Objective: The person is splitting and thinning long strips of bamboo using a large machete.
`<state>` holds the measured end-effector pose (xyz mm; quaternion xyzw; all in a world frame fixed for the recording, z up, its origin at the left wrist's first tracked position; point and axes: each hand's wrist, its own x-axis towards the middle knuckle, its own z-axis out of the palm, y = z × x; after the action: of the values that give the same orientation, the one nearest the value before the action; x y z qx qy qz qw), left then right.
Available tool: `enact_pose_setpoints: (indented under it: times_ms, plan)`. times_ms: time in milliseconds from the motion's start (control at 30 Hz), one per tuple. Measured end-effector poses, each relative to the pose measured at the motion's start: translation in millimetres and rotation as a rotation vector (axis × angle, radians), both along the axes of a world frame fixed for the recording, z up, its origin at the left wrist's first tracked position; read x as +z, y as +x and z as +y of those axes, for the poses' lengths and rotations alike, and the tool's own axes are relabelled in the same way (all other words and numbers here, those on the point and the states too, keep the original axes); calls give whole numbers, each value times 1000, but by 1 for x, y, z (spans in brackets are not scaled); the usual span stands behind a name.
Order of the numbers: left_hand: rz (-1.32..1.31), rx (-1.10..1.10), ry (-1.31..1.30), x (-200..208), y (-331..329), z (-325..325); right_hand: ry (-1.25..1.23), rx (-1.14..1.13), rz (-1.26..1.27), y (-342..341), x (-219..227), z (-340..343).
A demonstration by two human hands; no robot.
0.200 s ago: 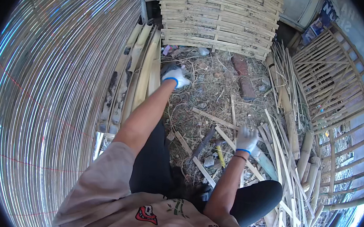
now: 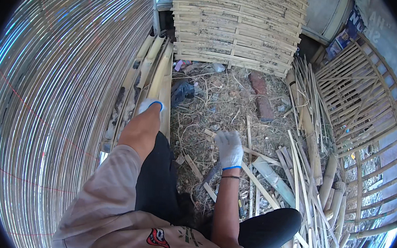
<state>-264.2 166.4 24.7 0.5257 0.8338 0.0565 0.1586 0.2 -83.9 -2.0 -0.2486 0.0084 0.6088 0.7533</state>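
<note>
Handling split bamboo poles (image 2: pixel 160 73) at the left seems the step in hand. The gloved left hand (image 2: pixel 151 106) meets them, its grip hidden; the gloved right hand (image 2: pixel 229 149), loosely bent, apparently empty, hovers near bamboo strips (image 2: pixel 260 186). Next likely calls for firm hold.

Head-worn fisheye view, downward onto the hands (image 2: pixel 147 106) (image 2: pixel 229 149)
</note>
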Motion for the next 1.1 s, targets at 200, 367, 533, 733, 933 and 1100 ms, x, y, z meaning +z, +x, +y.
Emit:
enact_pose_setpoints:
  times_ms: [200, 367, 533, 733, 933, 1100]
  plan:
    - [87, -457, 37, 30, 2, -130, 450, 222, -360, 22, -31, -10]
    - [189, -695, 84, 70, 16, -157, 84, 226, -500, 33, 62, -47]
    - [126, -572, 26, 69, 32, -146, -37, 254, -674, 83, 108, -76]
    - [-71, -134, -76, -43, 49, -12, -157, 17, -599, 118, 71, -101]
    - [-163, 16, -34, -98, -22, 73, -154, 164, -601, 88, 56, -74]
    - [-257, 83, 35, -75, 27, 32, -279, 191, -673, 88, 58, -89]
